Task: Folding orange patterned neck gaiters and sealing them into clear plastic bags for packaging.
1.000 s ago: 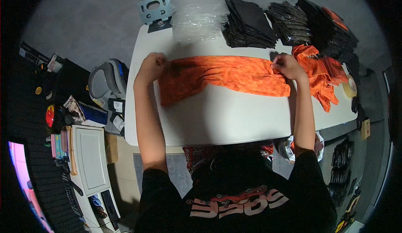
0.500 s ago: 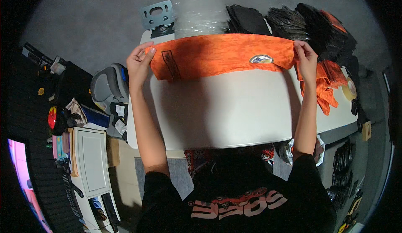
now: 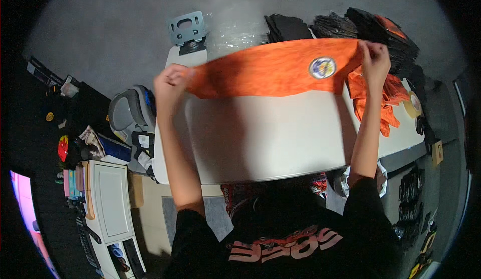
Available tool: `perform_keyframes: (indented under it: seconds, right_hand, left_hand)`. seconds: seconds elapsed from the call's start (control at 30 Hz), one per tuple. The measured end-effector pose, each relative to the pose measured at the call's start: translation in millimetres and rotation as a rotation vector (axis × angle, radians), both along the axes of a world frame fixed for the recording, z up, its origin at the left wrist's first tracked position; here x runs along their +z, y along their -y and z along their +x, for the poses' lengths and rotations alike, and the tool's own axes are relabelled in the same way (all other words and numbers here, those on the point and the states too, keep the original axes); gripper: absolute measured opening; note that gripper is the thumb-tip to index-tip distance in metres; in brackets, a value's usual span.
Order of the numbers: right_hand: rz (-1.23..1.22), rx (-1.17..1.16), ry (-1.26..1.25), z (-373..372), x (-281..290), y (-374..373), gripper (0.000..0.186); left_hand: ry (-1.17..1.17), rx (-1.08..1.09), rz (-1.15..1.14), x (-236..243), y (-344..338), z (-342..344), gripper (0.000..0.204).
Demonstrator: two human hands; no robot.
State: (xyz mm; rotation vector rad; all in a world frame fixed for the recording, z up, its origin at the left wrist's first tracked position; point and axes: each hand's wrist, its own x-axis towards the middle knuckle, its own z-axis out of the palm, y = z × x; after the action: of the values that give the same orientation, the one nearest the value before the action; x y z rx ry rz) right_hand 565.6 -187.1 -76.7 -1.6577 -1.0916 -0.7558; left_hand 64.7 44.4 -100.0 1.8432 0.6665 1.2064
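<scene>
Between my two hands a piece of orange mottled cloth [image 3: 260, 71] is stretched out above the white table [image 3: 280, 138]. A round badge with blue and yellow on it shows near the cloth's right end. My left hand [image 3: 173, 81], somewhat blurred, is closed on the left end. The fingers of my right hand [image 3: 375, 63] pinch the upper right corner. More orange cloth [image 3: 383, 103] lies crumpled on the table below and beside my right hand. What kind of garment or cover the stretched cloth is cannot be made out.
Clear plastic bags [image 3: 235, 36], a stack of black packs [image 3: 288, 28] and more dark packs [image 3: 386, 33] lie along the far edge. A grey metal stand [image 3: 188, 28] is at the far left corner. A tape roll [image 3: 413, 104] sits at the right. A white cabinet [image 3: 111, 194] stands left.
The cloth has turned: the dark rectangular mark on its left no longer shows, and the badge appears rounder and lower. My right hand has shifted slightly right, my left hand slightly lower.
</scene>
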Motion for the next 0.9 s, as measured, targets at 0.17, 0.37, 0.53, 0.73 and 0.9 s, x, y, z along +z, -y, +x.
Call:
perform_keyframes:
  seconds: [0.17,0.37,0.53,0.73,0.9]
  right_hand:
    - [0.17,-0.287,0.188,22.3,101.7,-19.6,0.029]
    - [0.107,0.336,0.231,-104.8,137.2,-128.2,0.024]
    - [-0.204,0.981,0.155,-235.0,28.8,-164.9,0.007]
    - [-0.59,1.266,0.025,-291.3,-72.1,-75.4,0.019]
    - [-0.797,0.762,-0.055,-219.1,-54.3,40.3,0.012]
  left_hand:
    - [-0.138,-0.671,0.388,-6.7,105.2,98.4,0.009]
    - [-0.275,-0.751,-0.075,-21.5,248.8,164.3,0.02]
    - [-0.567,-0.516,0.235,-46.3,275.1,170.3,0.024]
    - [-0.494,-0.426,-0.082,-35.2,244.8,70.9,0.026]
    - [-0.501,0.362,0.19,-63.8,181.5,-34.5,0.014]
